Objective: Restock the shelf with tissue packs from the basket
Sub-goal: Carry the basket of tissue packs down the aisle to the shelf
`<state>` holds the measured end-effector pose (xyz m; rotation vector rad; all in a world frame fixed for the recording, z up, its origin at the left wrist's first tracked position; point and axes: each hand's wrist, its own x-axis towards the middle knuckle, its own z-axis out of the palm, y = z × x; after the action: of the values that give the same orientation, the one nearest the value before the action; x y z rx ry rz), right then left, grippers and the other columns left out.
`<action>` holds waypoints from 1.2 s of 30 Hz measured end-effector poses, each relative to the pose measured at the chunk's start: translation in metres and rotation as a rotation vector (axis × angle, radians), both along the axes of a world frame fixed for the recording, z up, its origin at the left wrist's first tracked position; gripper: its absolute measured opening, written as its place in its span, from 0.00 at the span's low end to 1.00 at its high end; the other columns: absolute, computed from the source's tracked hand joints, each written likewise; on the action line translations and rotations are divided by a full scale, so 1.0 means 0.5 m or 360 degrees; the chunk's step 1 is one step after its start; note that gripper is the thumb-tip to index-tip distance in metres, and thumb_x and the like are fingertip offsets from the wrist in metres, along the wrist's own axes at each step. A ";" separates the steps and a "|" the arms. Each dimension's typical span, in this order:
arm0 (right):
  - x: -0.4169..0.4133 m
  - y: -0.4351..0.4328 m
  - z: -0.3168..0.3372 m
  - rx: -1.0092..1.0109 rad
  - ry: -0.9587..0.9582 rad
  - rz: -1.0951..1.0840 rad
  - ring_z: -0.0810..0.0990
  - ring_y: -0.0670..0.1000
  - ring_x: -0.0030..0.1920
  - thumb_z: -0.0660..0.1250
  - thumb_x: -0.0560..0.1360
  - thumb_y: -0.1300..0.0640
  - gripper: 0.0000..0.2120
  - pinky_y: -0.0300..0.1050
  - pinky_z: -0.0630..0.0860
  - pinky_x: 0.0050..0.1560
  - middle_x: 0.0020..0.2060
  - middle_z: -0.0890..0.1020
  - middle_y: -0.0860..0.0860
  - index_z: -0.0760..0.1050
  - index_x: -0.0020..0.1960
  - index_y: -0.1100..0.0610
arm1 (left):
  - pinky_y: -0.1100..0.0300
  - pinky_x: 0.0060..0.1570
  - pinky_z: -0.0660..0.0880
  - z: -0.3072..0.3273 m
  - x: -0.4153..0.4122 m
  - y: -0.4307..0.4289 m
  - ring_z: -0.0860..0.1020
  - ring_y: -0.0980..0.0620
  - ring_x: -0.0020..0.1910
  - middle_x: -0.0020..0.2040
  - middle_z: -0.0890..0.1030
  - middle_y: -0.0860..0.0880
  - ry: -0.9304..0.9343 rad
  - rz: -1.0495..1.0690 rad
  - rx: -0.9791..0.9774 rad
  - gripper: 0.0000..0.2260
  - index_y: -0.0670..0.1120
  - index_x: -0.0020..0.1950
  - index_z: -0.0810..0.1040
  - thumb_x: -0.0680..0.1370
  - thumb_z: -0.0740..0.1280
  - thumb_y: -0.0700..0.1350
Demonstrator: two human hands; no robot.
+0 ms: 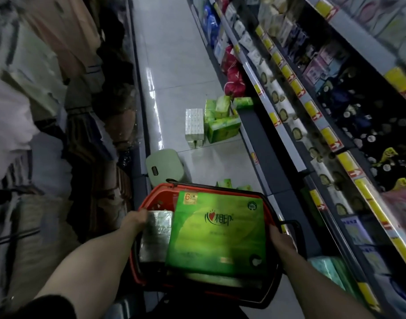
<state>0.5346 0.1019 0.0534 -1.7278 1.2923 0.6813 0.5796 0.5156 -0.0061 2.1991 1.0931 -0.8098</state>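
A red basket (151,199) with black handles sits low in front of me in the aisle. On top of its load lies a big green tissue pack (217,233). My right hand (281,241) grips that pack's right edge. My left hand (137,221) reaches into the basket's left side and holds a silvery-white tissue pack (154,236) beside the green one. The shelf (287,143) runs along the right, lined with tissue and paper goods behind yellow price tags.
Green tissue packs (222,125) and a white pack (194,126) are piled on the floor further down by the shelf base. A pale green stool (164,165) stands just beyond the basket. Clothing racks (59,111) fill the left side.
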 end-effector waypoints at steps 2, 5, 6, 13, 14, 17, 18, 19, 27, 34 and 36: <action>0.024 -0.010 0.000 0.0034 -0.0029 0.0000 0.75 0.65 0.69 0.60 0.82 0.40 0.36 0.50 0.72 0.59 0.74 0.73 0.66 0.68 0.77 0.67 | 0.53 0.70 0.68 0.012 0.038 -0.009 0.71 0.35 0.73 0.73 0.72 0.31 0.0020 -0.0018 0.0023 0.27 0.31 0.74 0.71 0.85 0.54 0.52; 0.074 -0.027 -0.023 0.0051 -0.0105 -0.0031 0.75 0.65 0.70 0.59 0.84 0.43 0.32 0.48 0.70 0.63 0.74 0.73 0.65 0.68 0.78 0.65 | 0.51 0.70 0.70 0.019 0.110 -0.018 0.71 0.34 0.72 0.72 0.72 0.31 -0.0011 -0.0077 0.0052 0.28 0.32 0.74 0.71 0.84 0.55 0.53; 0.090 -0.030 -0.025 0.0042 -0.0093 -0.0056 0.75 0.65 0.69 0.59 0.84 0.43 0.32 0.48 0.71 0.62 0.73 0.74 0.65 0.68 0.78 0.66 | 0.50 0.70 0.70 0.021 0.136 -0.016 0.72 0.34 0.71 0.71 0.73 0.30 -0.0027 -0.0075 0.0036 0.28 0.32 0.73 0.72 0.84 0.55 0.53; 0.242 -0.019 -0.025 -0.0011 -0.0047 -0.0199 0.72 0.64 0.72 0.58 0.86 0.47 0.29 0.48 0.70 0.64 0.76 0.71 0.65 0.65 0.79 0.66 | 0.50 0.66 0.74 0.024 0.346 -0.014 0.75 0.33 0.67 0.69 0.75 0.32 -0.0025 -0.0142 -0.0022 0.29 0.32 0.70 0.74 0.84 0.58 0.56; 0.271 -0.011 -0.031 -0.0022 -0.0035 -0.0208 0.72 0.65 0.72 0.59 0.86 0.48 0.29 0.50 0.70 0.66 0.75 0.71 0.65 0.65 0.78 0.67 | 0.50 0.63 0.75 0.013 0.381 -0.007 0.76 0.33 0.66 0.68 0.76 0.32 -0.0016 -0.0150 -0.0021 0.29 0.32 0.70 0.74 0.84 0.58 0.57; 0.365 0.015 -0.058 -0.0093 -0.0031 -0.0235 0.75 0.65 0.68 0.60 0.84 0.49 0.28 0.51 0.73 0.62 0.72 0.75 0.66 0.70 0.75 0.68 | 0.50 0.58 0.78 -0.006 0.496 0.006 0.80 0.34 0.58 0.61 0.79 0.33 0.0044 -0.0164 -0.0046 0.30 0.33 0.69 0.75 0.83 0.57 0.59; 0.393 0.024 -0.060 -0.0116 -0.0009 -0.0245 0.77 0.65 0.67 0.61 0.83 0.47 0.29 0.51 0.73 0.61 0.70 0.76 0.66 0.71 0.74 0.69 | 0.48 0.60 0.79 -0.014 0.540 0.012 0.80 0.35 0.57 0.61 0.79 0.33 0.0044 -0.0156 -0.0059 0.31 0.34 0.69 0.75 0.83 0.57 0.61; 0.416 0.041 -0.054 -0.0134 0.0030 -0.0265 0.77 0.65 0.66 0.60 0.83 0.45 0.30 0.51 0.74 0.60 0.70 0.76 0.67 0.72 0.73 0.69 | 0.46 0.61 0.79 -0.021 0.579 0.021 0.80 0.34 0.57 0.61 0.79 0.33 0.0044 -0.0159 -0.0066 0.32 0.35 0.69 0.75 0.83 0.56 0.62; 0.606 0.113 -0.023 -0.0197 0.0043 -0.0252 0.79 0.64 0.58 0.61 0.83 0.44 0.30 0.49 0.71 0.49 0.66 0.78 0.68 0.74 0.70 0.70 | 0.47 0.53 0.77 0.034 0.799 0.054 0.79 0.37 0.51 0.57 0.77 0.34 -0.0059 -0.0082 -0.0087 0.32 0.33 0.67 0.74 0.83 0.58 0.63; 0.681 0.127 -0.002 -0.0178 0.0069 -0.0314 0.74 0.60 0.49 0.60 0.84 0.48 0.28 0.49 0.70 0.48 0.64 0.79 0.69 0.74 0.68 0.72 | 0.46 0.60 0.75 0.083 0.922 0.046 0.78 0.33 0.60 0.62 0.78 0.33 -0.0115 -0.0208 -0.0084 0.35 0.33 0.66 0.75 0.83 0.56 0.65; 0.679 0.122 -0.001 -0.0173 0.0056 -0.0345 0.76 0.62 0.50 0.59 0.85 0.47 0.28 0.49 0.70 0.47 0.63 0.79 0.69 0.75 0.68 0.72 | 0.48 0.60 0.76 0.091 0.941 0.035 0.78 0.34 0.59 0.60 0.79 0.34 -0.0152 -0.0277 -0.0094 0.35 0.33 0.63 0.77 0.82 0.56 0.66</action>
<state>0.8741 0.1631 0.0528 -1.6360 1.5395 0.5262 1.0502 0.5331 0.0396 2.2807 0.8301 -0.7905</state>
